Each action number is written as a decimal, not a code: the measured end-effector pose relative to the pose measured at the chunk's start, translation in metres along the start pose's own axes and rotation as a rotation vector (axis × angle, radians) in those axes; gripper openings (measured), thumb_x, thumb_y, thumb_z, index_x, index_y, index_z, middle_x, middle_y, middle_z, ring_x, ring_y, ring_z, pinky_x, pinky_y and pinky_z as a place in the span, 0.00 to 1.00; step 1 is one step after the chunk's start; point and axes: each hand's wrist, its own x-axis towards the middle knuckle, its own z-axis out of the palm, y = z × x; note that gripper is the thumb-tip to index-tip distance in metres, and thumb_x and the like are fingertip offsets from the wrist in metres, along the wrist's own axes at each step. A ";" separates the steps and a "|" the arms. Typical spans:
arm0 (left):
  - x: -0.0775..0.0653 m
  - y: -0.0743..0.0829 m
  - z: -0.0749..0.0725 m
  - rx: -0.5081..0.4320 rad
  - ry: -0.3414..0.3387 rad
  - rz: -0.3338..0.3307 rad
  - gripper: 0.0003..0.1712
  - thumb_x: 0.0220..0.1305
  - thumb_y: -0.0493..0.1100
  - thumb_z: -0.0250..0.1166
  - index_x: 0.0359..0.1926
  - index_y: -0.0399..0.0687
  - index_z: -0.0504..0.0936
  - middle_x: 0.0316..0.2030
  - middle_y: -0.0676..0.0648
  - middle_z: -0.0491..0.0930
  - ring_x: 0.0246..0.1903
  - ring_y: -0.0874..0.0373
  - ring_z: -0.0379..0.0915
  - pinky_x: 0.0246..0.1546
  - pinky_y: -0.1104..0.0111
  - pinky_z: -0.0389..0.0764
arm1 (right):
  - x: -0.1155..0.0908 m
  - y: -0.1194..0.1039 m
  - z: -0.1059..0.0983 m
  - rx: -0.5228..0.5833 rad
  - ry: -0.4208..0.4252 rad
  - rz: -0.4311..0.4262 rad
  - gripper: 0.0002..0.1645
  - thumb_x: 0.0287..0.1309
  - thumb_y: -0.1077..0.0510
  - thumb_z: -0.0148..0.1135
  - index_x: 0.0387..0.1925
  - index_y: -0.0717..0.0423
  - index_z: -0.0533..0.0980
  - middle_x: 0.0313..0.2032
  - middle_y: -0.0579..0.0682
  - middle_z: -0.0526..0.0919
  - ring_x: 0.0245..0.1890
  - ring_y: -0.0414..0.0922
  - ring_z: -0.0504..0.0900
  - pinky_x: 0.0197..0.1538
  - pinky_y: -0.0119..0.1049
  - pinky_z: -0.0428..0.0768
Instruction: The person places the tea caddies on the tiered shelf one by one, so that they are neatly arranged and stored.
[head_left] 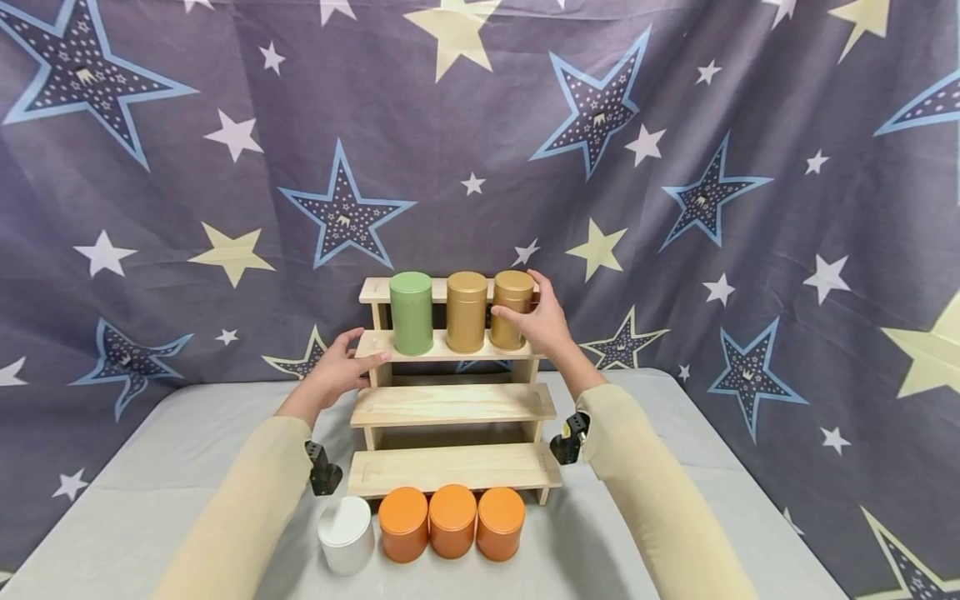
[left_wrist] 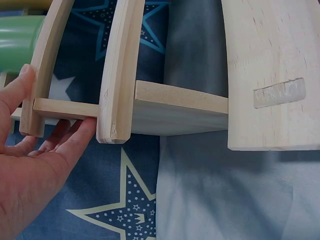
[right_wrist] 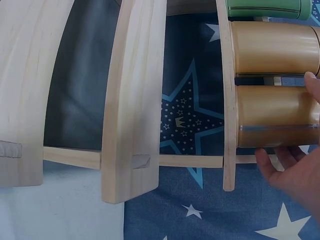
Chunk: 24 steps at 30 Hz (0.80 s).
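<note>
A wooden stepped rack (head_left: pixel 453 404) with its tiers rising to the back stands in the head view. On its second tier from the top stand a green canister (head_left: pixel 412 315), a gold canister (head_left: pixel 466 313) and, rightmost, another gold canister (head_left: pixel 512 321). My right hand (head_left: pixel 546 321) grips this rightmost one, thumb in front and fingers around its far side; in the right wrist view its base is at the board. At the left end of the same tier, my left hand (head_left: pixel 343 371) holds the rack's frame, thumb on the board (left_wrist: pixel 44 65) and fingers by the side strut (left_wrist: pixel 65 108).
In front of the rack, a white canister (head_left: pixel 347 535) and three orange canisters, among them the middle one (head_left: pixel 452 521), stand in a row on the grey cloth surface (head_left: pixel 630 533). A star-patterned curtain (head_left: pixel 480 125) hangs right behind the rack.
</note>
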 end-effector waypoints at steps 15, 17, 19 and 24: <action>-0.001 0.000 0.001 -0.011 0.003 0.000 0.50 0.66 0.43 0.59 0.73 0.47 0.31 0.69 0.28 0.45 0.66 0.36 0.55 0.63 0.46 0.65 | -0.006 0.006 -0.009 0.011 0.009 -0.023 0.55 0.47 0.46 0.72 0.70 0.48 0.51 0.50 0.60 0.73 0.51 0.53 0.73 0.56 0.47 0.74; -0.001 0.000 0.001 -0.011 0.007 0.000 0.51 0.65 0.43 0.59 0.73 0.47 0.31 0.69 0.28 0.46 0.66 0.36 0.55 0.63 0.46 0.65 | -0.007 0.007 -0.011 0.010 0.008 -0.021 0.54 0.47 0.45 0.71 0.70 0.47 0.52 0.51 0.60 0.73 0.53 0.54 0.73 0.57 0.48 0.74; -0.001 0.000 0.001 -0.008 0.011 -0.001 0.51 0.65 0.43 0.59 0.73 0.47 0.31 0.69 0.27 0.46 0.66 0.36 0.55 0.63 0.46 0.65 | -0.007 0.009 -0.014 -0.006 0.003 -0.025 0.54 0.47 0.45 0.71 0.71 0.47 0.52 0.53 0.60 0.72 0.55 0.55 0.72 0.58 0.49 0.73; -0.002 0.000 0.002 -0.001 0.011 0.004 0.50 0.65 0.43 0.59 0.73 0.46 0.31 0.68 0.27 0.46 0.66 0.35 0.55 0.63 0.46 0.65 | -0.011 0.015 -0.020 -0.023 -0.002 -0.028 0.52 0.48 0.44 0.70 0.70 0.48 0.54 0.56 0.62 0.71 0.57 0.56 0.71 0.60 0.50 0.72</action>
